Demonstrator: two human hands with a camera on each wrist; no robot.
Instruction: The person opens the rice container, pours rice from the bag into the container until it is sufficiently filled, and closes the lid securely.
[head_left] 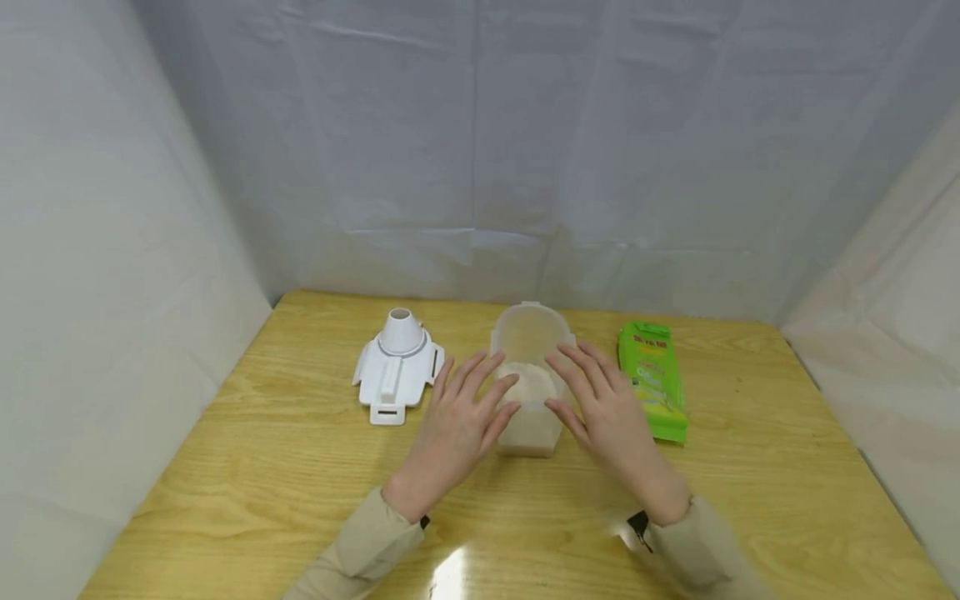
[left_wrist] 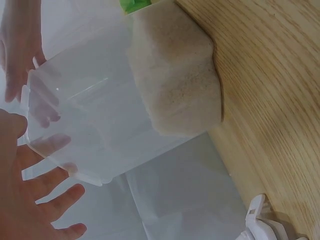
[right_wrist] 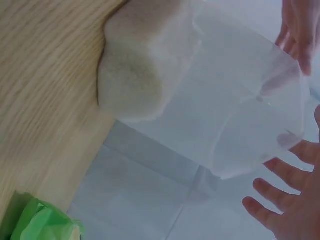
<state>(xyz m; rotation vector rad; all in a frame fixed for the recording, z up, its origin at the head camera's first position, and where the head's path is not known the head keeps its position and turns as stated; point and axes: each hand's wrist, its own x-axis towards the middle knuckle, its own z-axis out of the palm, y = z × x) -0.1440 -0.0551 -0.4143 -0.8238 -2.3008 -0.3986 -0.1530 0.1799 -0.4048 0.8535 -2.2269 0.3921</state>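
A tall translucent plastic container [head_left: 529, 429] stands uncovered on the table, its lower part filled with pale, fine grain [left_wrist: 185, 95]. My left hand [head_left: 453, 425] is at the left of its upper rim, fingers spread and loosely bent. On the opposite side is my right hand [head_left: 611, 425], its fingers likewise apart. In the left wrist view, some left fingertips [left_wrist: 56, 144] show through the clear wall near the rim. The right wrist view has right fingertips [right_wrist: 272, 162] right at the rim. Neither hand is closed around the container.
To the left lies a white plastic lid [head_left: 375, 387] with a cone-shaped spout and side flaps. A green packet [head_left: 652, 379] with printed lettering lies to the right. Pale sheeting [head_left: 480, 150] hangs behind the wooden table [head_left: 285, 467] and along both sides.
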